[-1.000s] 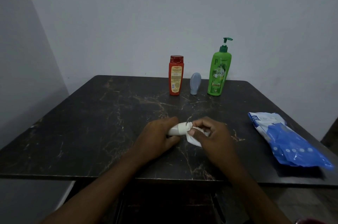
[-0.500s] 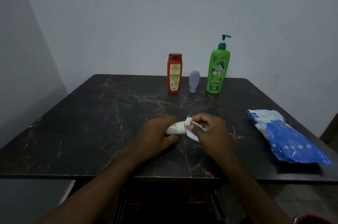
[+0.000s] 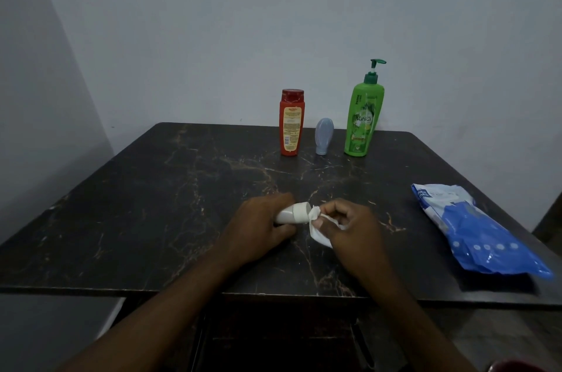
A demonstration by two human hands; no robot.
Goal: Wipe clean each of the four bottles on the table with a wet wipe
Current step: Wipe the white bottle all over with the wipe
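My left hand point(image 3: 258, 227) grips a small white bottle point(image 3: 294, 213), held sideways low over the table with its cap end pointing right. My right hand point(image 3: 349, 230) pinches a white wet wipe point(image 3: 316, 227) against that cap end. Most of the white bottle is hidden inside my left fist. At the back of the table stand a red bottle point(image 3: 291, 123), a small grey-blue tube point(image 3: 323, 136) on its cap, and a tall green pump bottle point(image 3: 363, 116).
The dark marbled table point(image 3: 152, 204) fills the view, set against a grey wall. A blue and white wet-wipe pack point(image 3: 474, 228) lies near the right edge. Something red shows at the bottom right corner point(image 3: 517, 367).
My right hand has worked the wipe around the cap end of the white bottle, shifting slightly. The head camera has tilted a little, so the back bottles sit higher in view.
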